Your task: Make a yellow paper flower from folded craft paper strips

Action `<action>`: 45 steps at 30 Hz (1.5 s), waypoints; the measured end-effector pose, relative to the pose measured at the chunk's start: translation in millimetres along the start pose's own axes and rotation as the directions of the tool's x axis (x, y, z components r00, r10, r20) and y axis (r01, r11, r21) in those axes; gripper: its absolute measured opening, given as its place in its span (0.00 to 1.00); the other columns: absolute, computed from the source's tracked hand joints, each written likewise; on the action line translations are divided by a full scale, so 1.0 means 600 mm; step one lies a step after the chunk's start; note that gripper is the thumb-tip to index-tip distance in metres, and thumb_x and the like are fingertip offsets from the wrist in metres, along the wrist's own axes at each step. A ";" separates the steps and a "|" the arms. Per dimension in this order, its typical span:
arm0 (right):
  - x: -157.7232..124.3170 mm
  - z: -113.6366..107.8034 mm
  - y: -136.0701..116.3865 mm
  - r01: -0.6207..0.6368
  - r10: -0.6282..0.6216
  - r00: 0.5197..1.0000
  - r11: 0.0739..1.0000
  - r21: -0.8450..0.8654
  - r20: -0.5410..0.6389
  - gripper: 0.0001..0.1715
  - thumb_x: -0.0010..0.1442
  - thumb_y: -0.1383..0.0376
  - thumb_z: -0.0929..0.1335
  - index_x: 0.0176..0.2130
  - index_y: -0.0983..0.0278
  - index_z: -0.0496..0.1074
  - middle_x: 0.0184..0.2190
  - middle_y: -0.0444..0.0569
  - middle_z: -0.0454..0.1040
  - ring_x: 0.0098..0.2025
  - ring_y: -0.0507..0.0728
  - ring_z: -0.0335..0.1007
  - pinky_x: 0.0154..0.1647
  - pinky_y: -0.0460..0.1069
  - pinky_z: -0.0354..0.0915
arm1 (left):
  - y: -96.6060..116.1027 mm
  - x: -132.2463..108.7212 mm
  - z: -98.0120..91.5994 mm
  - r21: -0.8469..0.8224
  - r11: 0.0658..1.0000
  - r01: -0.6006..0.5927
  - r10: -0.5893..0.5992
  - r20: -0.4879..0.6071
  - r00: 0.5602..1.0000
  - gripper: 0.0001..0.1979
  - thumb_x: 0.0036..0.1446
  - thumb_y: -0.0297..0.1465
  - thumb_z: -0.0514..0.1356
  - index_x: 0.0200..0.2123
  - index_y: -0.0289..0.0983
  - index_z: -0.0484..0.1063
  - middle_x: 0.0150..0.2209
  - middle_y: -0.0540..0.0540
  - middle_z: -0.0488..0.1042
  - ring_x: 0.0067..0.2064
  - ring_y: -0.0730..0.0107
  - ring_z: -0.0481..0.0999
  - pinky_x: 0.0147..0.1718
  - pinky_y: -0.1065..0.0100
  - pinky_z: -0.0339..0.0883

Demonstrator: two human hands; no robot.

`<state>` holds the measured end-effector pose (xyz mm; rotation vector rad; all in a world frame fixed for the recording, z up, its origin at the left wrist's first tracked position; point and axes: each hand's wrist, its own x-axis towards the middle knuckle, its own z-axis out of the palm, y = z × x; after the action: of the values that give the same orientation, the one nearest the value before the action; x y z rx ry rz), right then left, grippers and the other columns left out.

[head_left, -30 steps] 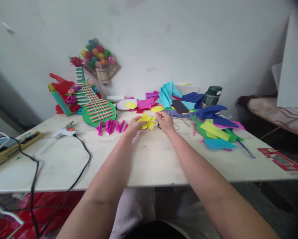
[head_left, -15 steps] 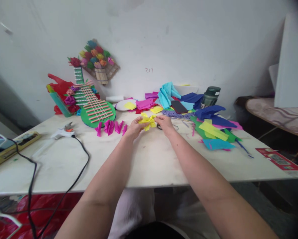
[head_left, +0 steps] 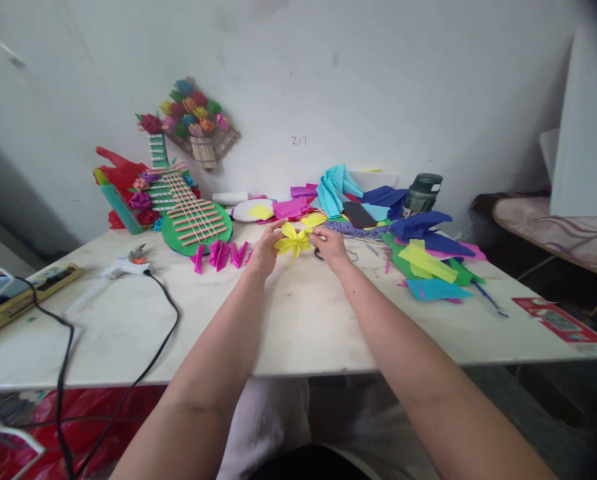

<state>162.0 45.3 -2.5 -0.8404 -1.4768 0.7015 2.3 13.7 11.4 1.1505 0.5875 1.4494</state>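
Note:
A yellow paper flower [head_left: 294, 241] with several pointed petals faces me, held up between my two hands above the white table [head_left: 308, 320]. My left hand [head_left: 267, 245] grips it from the left and behind, some of its fingers hidden by the petals. Thumb and fingertips of my right hand [head_left: 330, 244] pinch a petal at the right edge. Just left of my left hand lie several folded magenta paper pieces [head_left: 218, 255]. Dark scissor-like handles [head_left: 319, 254] show partly beneath my right hand.
A green guitar-shaped craft [head_left: 198, 230] leans at back left. A glue gun [head_left: 126, 265] with a black cord and a power strip [head_left: 53, 283] lie left. Crepe paper sheets [head_left: 428, 261], purple yarn [head_left: 356, 230] and a dark bottle [head_left: 422, 193] are right.
The yellow flower has turned to face me, its petals now spread in a clear star shape. My left hand has shifted slightly left and its fingers have moved behind the flower.

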 end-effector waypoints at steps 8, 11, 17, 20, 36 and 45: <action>0.005 0.000 0.014 0.087 -0.087 0.996 0.996 -0.035 0.004 0.08 0.45 0.63 0.65 0.27 0.64 0.71 0.31 0.48 0.72 0.35 0.54 0.66 0.34 0.48 0.63 | -0.014 0.010 -0.011 0.090 0.992 -0.089 0.091 -0.027 0.995 0.32 0.37 0.26 0.61 0.48 0.37 0.56 0.34 0.44 0.75 0.35 0.66 0.74 0.38 0.62 0.62; 0.007 0.000 0.019 0.149 -0.149 0.989 0.986 -0.070 0.009 0.08 0.47 0.63 0.65 0.28 0.64 0.72 0.33 0.49 0.72 0.38 0.55 0.67 0.37 0.50 0.63 | -0.013 0.007 -0.009 0.134 0.986 -0.095 0.094 0.011 0.995 0.35 0.36 0.25 0.62 0.51 0.37 0.55 0.33 0.45 0.75 0.33 0.66 0.74 0.37 0.63 0.62; 0.006 -0.001 0.017 0.227 -0.219 0.974 0.939 -0.256 0.062 0.06 0.48 0.67 0.65 0.28 0.62 0.71 0.34 0.49 0.73 0.41 0.55 0.66 0.42 0.51 0.62 | -0.011 0.005 -0.014 0.285 0.958 -0.031 0.026 0.020 0.999 0.26 0.37 0.28 0.61 0.45 0.35 0.66 0.33 0.46 0.74 0.33 0.68 0.72 0.33 0.68 0.62; 0.003 -0.001 0.013 0.262 -0.244 0.965 0.901 -0.345 0.095 0.05 0.48 0.67 0.65 0.28 0.62 0.71 0.33 0.48 0.73 0.41 0.56 0.64 0.41 0.51 0.61 | -0.014 0.007 -0.019 0.349 0.937 -0.022 0.022 0.005 1.000 0.17 0.39 0.32 0.60 0.36 0.33 0.72 0.32 0.45 0.74 0.33 0.68 0.72 0.33 0.69 0.61; -0.002 -0.006 -0.002 0.216 -0.165 0.976 0.842 -0.494 0.145 0.07 0.49 0.66 0.63 0.28 0.63 0.70 0.28 0.47 0.70 0.32 0.53 0.64 0.33 0.47 0.61 | -0.016 0.006 -0.017 0.446 0.893 0.060 -0.056 -0.021 0.998 0.14 0.34 0.32 0.63 0.29 0.32 0.75 0.23 0.47 0.74 0.27 0.69 0.71 0.30 0.69 0.63; -0.004 -0.005 -0.004 0.246 -0.181 0.968 0.820 -0.517 0.174 0.06 0.48 0.66 0.64 0.27 0.63 0.71 0.27 0.47 0.71 0.35 0.54 0.63 0.35 0.48 0.60 | -0.015 0.006 -0.014 0.432 0.898 0.087 -0.081 -0.031 0.996 0.13 0.32 0.31 0.64 0.26 0.32 0.75 0.21 0.48 0.73 0.24 0.71 0.69 0.28 0.69 0.63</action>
<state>164.7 41.8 -2.0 -1.0412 -1.8814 0.1575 -0.6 21.3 1.3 1.4413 0.9929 1.2845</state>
